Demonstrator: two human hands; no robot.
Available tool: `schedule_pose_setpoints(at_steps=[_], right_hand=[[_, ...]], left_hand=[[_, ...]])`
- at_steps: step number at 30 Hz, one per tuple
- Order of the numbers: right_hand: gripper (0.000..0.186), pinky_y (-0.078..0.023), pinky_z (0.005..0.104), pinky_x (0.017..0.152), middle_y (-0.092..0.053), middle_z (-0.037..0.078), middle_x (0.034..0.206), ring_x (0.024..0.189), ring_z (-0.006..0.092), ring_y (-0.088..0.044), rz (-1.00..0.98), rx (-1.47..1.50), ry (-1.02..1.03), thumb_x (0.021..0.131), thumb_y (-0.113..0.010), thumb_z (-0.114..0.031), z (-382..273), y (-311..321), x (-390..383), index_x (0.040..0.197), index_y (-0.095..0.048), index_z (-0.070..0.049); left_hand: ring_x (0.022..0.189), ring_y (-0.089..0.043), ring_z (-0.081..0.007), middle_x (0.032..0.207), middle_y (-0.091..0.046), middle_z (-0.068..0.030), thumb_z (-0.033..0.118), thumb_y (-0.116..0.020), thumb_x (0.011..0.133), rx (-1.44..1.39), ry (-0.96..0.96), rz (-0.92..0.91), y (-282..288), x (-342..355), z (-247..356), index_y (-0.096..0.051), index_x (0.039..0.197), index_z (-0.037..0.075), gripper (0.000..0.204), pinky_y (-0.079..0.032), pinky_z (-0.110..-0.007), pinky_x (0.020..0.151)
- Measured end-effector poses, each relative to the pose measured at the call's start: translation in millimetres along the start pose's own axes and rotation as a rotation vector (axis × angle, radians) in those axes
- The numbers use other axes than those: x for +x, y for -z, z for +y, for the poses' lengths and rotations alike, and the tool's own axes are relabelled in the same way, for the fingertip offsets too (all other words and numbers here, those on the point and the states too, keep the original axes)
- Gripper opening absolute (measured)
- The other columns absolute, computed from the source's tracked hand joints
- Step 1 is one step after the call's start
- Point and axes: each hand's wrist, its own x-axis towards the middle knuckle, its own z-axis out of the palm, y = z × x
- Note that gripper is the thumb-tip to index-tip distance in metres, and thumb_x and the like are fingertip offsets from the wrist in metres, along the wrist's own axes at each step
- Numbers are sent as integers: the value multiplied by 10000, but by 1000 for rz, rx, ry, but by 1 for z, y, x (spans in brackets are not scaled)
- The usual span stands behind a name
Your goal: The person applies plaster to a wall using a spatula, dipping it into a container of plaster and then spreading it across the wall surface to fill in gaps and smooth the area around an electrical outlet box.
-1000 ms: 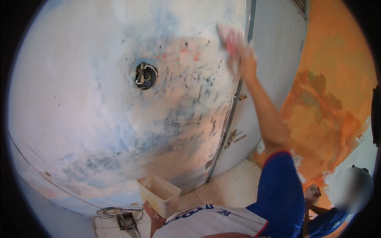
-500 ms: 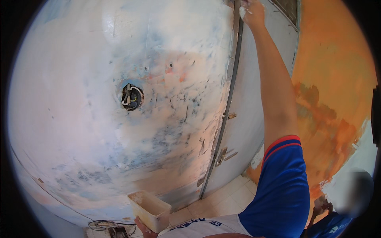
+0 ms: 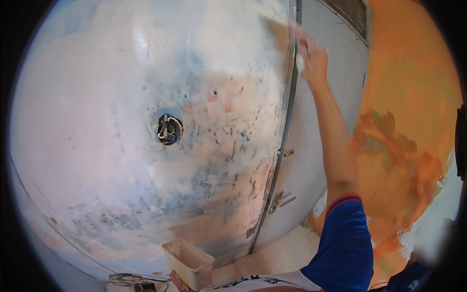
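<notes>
Raised at the upper right, my right hand point(image 3: 314, 61) is closed round the handle of a wide-bladed putty knife point(image 3: 276, 35). Its blade, smeared by motion, lies over the wall right beside the door frame. White residue shows on the fingers. Low in the view, my left hand point(image 3: 178, 282) grips a pale rectangular plastic tub point(image 3: 188, 265) from its left side; most of that hand is hidden. Dried whitish material coats the inside of the tub. The patchy white, blue and pinkish wall point(image 3: 209, 155) has many dark scuffs.
A round hole with exposed wires point(image 3: 170, 129) opens in the wall. Right of it is a grey door point(image 3: 311, 126) with a handle point(image 3: 281, 201). An orange wall point(image 3: 408, 73) stands beyond. Cables point(image 3: 127, 279) lie at the wall's foot. Another person's blue sleeve point(image 3: 406, 277) shows lower right.
My right hand has come down from the top edge, bringing the putty knife's blade into view. The view has shifted slightly upward. The tub stays in my left hand.
</notes>
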Motion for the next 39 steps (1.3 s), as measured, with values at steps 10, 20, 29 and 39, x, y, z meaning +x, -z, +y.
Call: schedule_pose_setpoints(at_steps=[10, 20, 29, 39], right_hand=[[488, -435, 504, 998, -687, 166, 1149, 1051, 355, -645, -417, -433, -92, 883, -584, -135, -1, -63, 49, 1365, -587, -211], [367, -530, 490, 769, -696, 226, 979, 891, 429, -661, -129, -431, -18, 941, -524, -132, -33, -25, 97, 1281, -643, -204], [569, -381, 494, 1099, -653, 162, 1252, 1120, 367, -625, -485, -352, -18, 897, -581, -171, -60, -62, -25, 1454, -502, -253], [426, -509, 427, 965, -644, 153, 1303, 1142, 381, -639, -309, -130, -184, 966, -547, -227, -68, -4, 26, 1390, -574, -202]], left_hand=[[1297, -504, -352, 1434, -501, -111, 565, -398, 937, -102, 14, 16, -10, -7, -7, -392, 1477, 134, 692, -406, -541, 1092], [1298, -504, -348, 1427, -510, -104, 587, -374, 933, -84, 26, -29, -9, -20, -8, -402, 1473, 139, 702, -397, -538, 1101], [1310, -494, -340, 1437, -494, -104, 598, -360, 937, 32, -37, -99, 32, -16, 4, -381, 1483, 142, 712, -400, -520, 1104], [1317, -490, -310, 1447, -480, -94, 619, -333, 946, 75, 15, -139, 37, -10, 6, -368, 1488, 146, 720, -396, -496, 1110]])
